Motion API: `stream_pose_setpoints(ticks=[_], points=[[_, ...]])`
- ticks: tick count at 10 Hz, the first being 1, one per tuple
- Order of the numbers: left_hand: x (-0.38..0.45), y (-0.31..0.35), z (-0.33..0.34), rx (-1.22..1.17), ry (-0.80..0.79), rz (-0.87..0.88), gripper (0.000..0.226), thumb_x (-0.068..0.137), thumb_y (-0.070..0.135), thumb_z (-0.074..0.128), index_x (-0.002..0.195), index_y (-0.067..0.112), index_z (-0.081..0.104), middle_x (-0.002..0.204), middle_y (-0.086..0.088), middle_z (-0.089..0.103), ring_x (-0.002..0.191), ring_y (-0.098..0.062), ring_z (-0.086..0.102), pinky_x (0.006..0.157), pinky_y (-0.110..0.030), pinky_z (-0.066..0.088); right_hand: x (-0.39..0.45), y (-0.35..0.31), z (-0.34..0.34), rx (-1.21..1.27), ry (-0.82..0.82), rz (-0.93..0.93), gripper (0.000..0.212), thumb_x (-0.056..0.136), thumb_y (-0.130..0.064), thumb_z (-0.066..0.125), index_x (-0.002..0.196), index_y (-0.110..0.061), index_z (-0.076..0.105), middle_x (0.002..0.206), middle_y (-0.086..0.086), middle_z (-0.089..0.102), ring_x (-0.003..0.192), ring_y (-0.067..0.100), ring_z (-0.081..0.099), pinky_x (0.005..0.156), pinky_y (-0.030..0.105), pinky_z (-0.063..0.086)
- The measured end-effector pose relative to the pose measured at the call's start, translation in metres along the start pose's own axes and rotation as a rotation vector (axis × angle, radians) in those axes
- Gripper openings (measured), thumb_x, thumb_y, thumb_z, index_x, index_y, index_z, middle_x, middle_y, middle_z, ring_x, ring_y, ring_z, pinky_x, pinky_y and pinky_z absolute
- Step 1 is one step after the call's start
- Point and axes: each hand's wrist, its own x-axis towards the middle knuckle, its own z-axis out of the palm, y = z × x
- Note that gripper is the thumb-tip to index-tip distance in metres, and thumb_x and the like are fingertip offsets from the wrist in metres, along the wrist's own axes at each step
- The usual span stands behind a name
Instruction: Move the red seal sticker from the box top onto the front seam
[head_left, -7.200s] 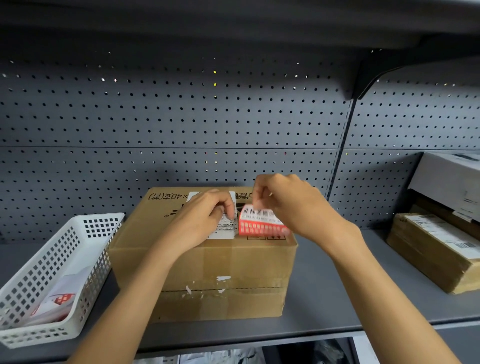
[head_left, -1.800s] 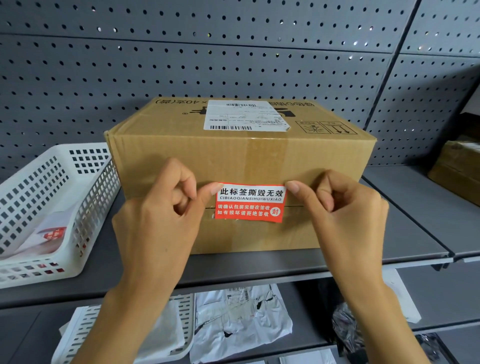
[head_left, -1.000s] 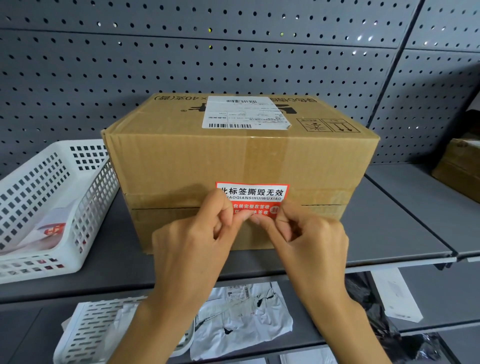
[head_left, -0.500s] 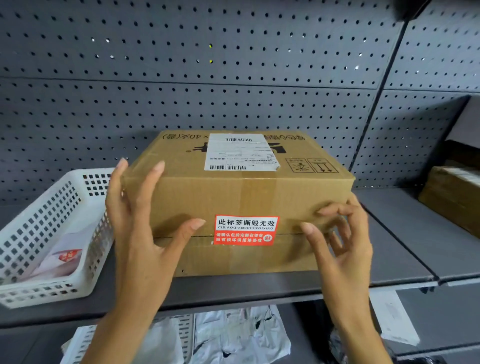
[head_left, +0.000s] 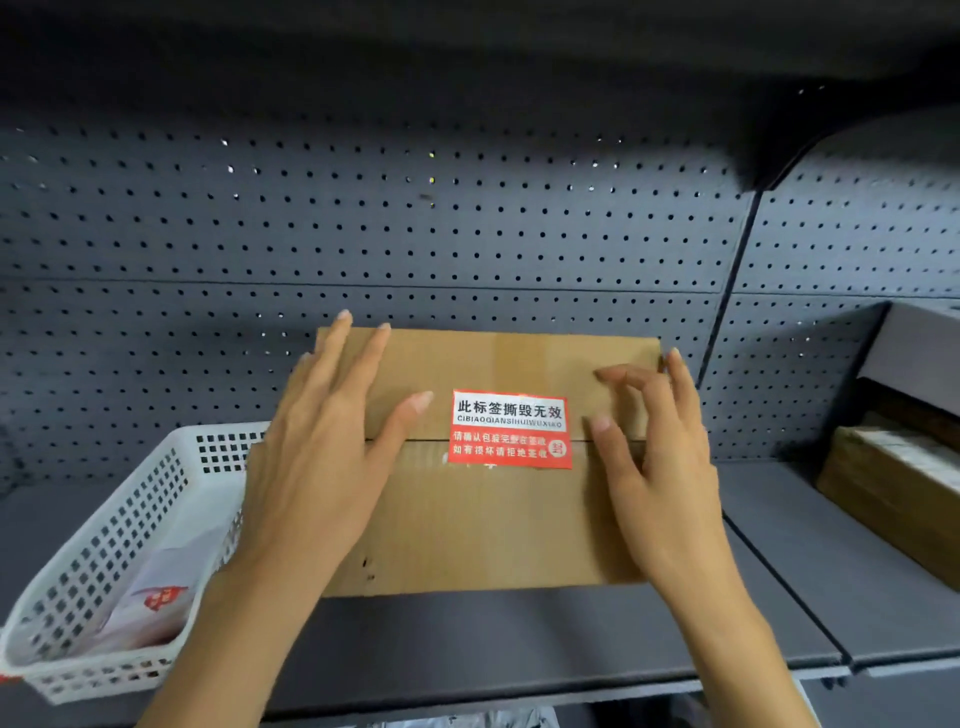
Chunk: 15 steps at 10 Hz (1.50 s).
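The red seal sticker (head_left: 510, 429) with white and black print lies flat across the horizontal seam on the cardboard box (head_left: 483, 525), on the broad face turned toward me. The box's top shipping label is out of sight. My left hand (head_left: 322, 457) lies over the box's left edge, fingers spread up to the far corner and thumb resting on the face just left of the sticker. My right hand (head_left: 654, 467) clasps the right edge, thumb on the face to the sticker's right. Neither hand touches the sticker.
The box rests on a grey metal shelf (head_left: 519, 634) in front of a pegboard back wall (head_left: 415, 234). A white perforated basket (head_left: 109, 561) holding paper stands at the left. Stacked cardboard parcels (head_left: 898, 488) sit at the right. An upper shelf hangs overhead.
Both hands left the pressed-down sticker and took the box by its sides. The box has turned so the stickered face looks toward me and the top label has gone out of sight.
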Motion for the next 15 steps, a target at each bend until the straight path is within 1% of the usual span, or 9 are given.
stream_pose_setpoints(ticks=[1, 2, 3, 4, 8, 10, 12, 14, 15], points=[[0.015, -0.003, 0.004, 0.082, -0.1, -0.013, 0.066, 0.093, 0.065, 0.023, 0.153, 0.041, 0.012, 0.166, 0.012, 0.002, 0.153, -0.025, 0.007, 0.112, -0.058, 0.03, 0.012, -0.009, 0.001, -0.181, -0.105, -0.002, 0.037, 0.097, -0.046, 0.037, 0.132, -0.038, 0.045, 0.162, -0.008, 0.021, 0.146, 0.024, 0.027, 0.103, 0.053, 0.039], [0.019, -0.007, 0.011, 0.175, -0.128, 0.067, 0.063, 0.094, 0.068, 0.009, 0.152, 0.046, -0.001, 0.166, 0.01, -0.002, 0.153, -0.028, -0.005, 0.118, -0.056, 0.017, 0.013, -0.011, 0.008, -0.374, -0.175, -0.06, 0.063, 0.091, -0.066, 0.015, 0.146, -0.04, 0.03, 0.165, -0.009, 0.013, 0.151, 0.028, 0.015, 0.114, 0.051, 0.023], [0.02, 0.001, 0.025, 0.29, -0.202, 0.328, 0.066, 0.092, 0.068, 0.001, 0.152, 0.044, -0.007, 0.165, 0.013, -0.007, 0.153, -0.021, -0.013, 0.123, -0.05, 0.002, 0.016, -0.012, 0.016, -0.533, -0.308, -0.287, 0.082, 0.084, -0.077, -0.005, 0.156, -0.039, 0.007, 0.166, -0.015, 0.001, 0.154, 0.022, -0.005, 0.12, 0.042, -0.002], [0.018, 0.008, 0.035, 0.288, -0.276, 0.441, 0.068, 0.093, 0.066, -0.002, 0.154, 0.039, 0.0, 0.164, 0.017, -0.002, 0.152, -0.014, -0.009, 0.121, -0.047, 0.006, 0.023, -0.011, 0.017, -0.568, -0.414, -0.379, 0.085, 0.081, -0.077, -0.012, 0.156, -0.037, -0.004, 0.164, -0.018, -0.007, 0.153, 0.015, -0.014, 0.119, 0.039, -0.005], [0.02, 0.013, 0.039, 0.213, -0.229, 0.24, 0.094, 0.071, 0.075, -0.029, 0.154, 0.035, -0.01, 0.159, 0.022, -0.016, 0.148, -0.001, -0.018, 0.119, -0.027, -0.013, 0.034, -0.012, 0.02, -0.545, -0.452, -0.288, 0.105, 0.068, -0.08, -0.025, 0.157, -0.027, -0.006, 0.162, -0.016, -0.014, 0.147, 0.001, -0.02, 0.117, 0.025, -0.015], [0.029, 0.008, 0.043, 0.235, -0.181, 0.159, 0.072, 0.092, 0.061, 0.003, 0.156, 0.029, 0.005, 0.164, 0.014, 0.003, 0.152, -0.008, 0.0, 0.119, -0.028, -0.004, 0.048, -0.008, 0.029, -0.522, -0.411, -0.178, 0.09, 0.083, -0.071, -0.005, 0.158, -0.022, 0.006, 0.166, -0.008, 0.005, 0.153, 0.01, -0.001, 0.122, 0.029, -0.001], [0.04, -0.011, 0.041, 0.172, -0.006, 0.131, 0.043, 0.099, 0.041, 0.038, 0.129, 0.024, 0.063, 0.139, 0.007, 0.06, 0.131, -0.008, 0.053, 0.102, -0.03, 0.047, 0.074, 0.003, 0.025, -0.437, -0.391, -0.086, 0.047, 0.104, -0.037, 0.031, 0.146, -0.019, 0.043, 0.154, 0.0, 0.044, 0.139, 0.024, 0.043, 0.108, 0.037, 0.037], [0.036, -0.029, 0.044, 0.201, 0.003, 0.17, 0.04, 0.098, 0.039, 0.039, 0.121, 0.025, 0.069, 0.13, 0.006, 0.067, 0.121, -0.009, 0.062, 0.092, -0.029, 0.053, 0.081, 0.012, 0.02, -0.424, -0.435, -0.026, 0.039, 0.104, -0.032, 0.034, 0.138, -0.025, 0.053, 0.136, 0.004, 0.061, 0.114, 0.036, 0.061, 0.086, 0.041, 0.048], [0.045, -0.021, 0.04, 0.12, -0.043, 0.112, 0.032, 0.099, 0.034, 0.046, 0.122, 0.029, 0.068, 0.129, 0.008, 0.067, 0.116, -0.012, 0.066, 0.088, -0.032, 0.056, 0.097, 0.017, 0.023, -0.323, -0.375, -0.006, 0.034, 0.103, -0.029, 0.038, 0.125, -0.018, 0.062, 0.101, 0.013, 0.071, 0.093, 0.037, 0.065, 0.082, 0.044, 0.054]])
